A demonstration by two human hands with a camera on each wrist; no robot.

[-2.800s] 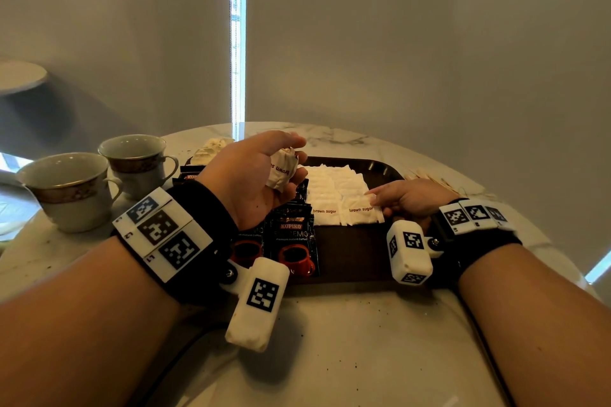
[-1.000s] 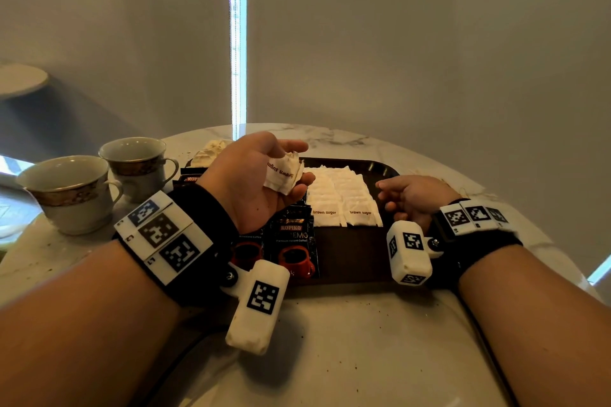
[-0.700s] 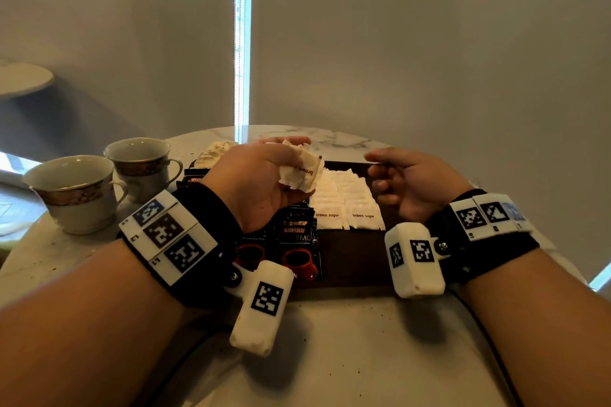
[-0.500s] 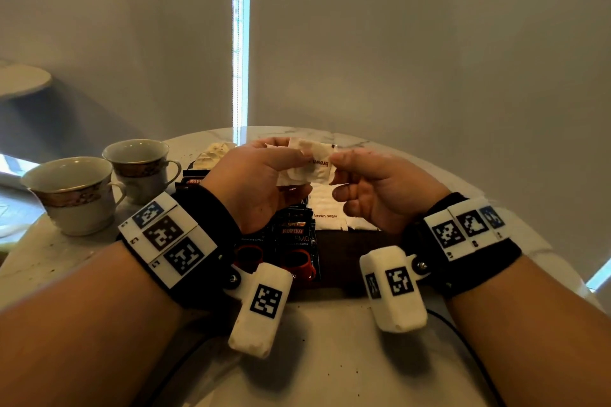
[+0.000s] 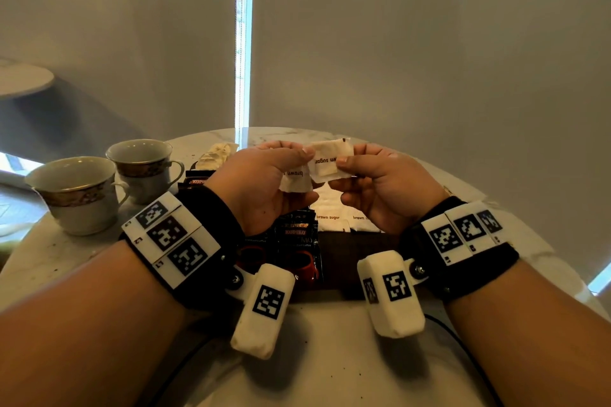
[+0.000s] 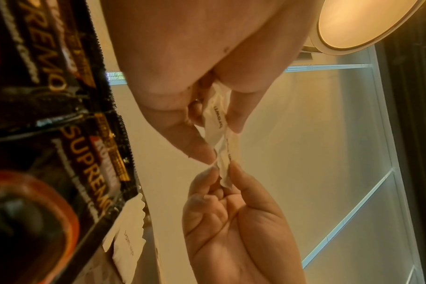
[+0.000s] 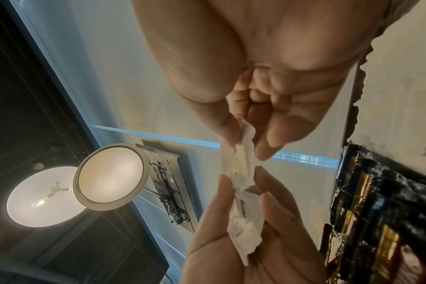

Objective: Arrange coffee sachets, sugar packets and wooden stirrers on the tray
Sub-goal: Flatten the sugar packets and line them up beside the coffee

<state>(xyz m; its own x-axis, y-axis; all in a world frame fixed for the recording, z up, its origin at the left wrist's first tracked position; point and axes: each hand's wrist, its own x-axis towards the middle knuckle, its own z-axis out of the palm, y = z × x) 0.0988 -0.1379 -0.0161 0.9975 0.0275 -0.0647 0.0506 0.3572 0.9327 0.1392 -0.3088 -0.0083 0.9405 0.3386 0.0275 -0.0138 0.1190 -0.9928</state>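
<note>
Both hands are raised above the tray [image 5: 350, 261]. The left hand [image 5: 264, 188] and right hand [image 5: 380, 188] each pinch a white sugar packet [image 5: 330, 158]. Black coffee sachets [image 5: 297, 241] lie at the tray's near left corner. Two cups [image 5: 76, 192] stand by the table's [image 5: 330, 357] left edge.

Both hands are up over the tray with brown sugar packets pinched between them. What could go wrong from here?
1. The right hand pinches one white paper brown sugar packet by its edge while the left hand holds crumpled ones; pulling apart could tear paper and spill sugar.
2. A dropped packet may disturb the white sugar packet rows or black coffee sachets on the dark brown tray.
</note>
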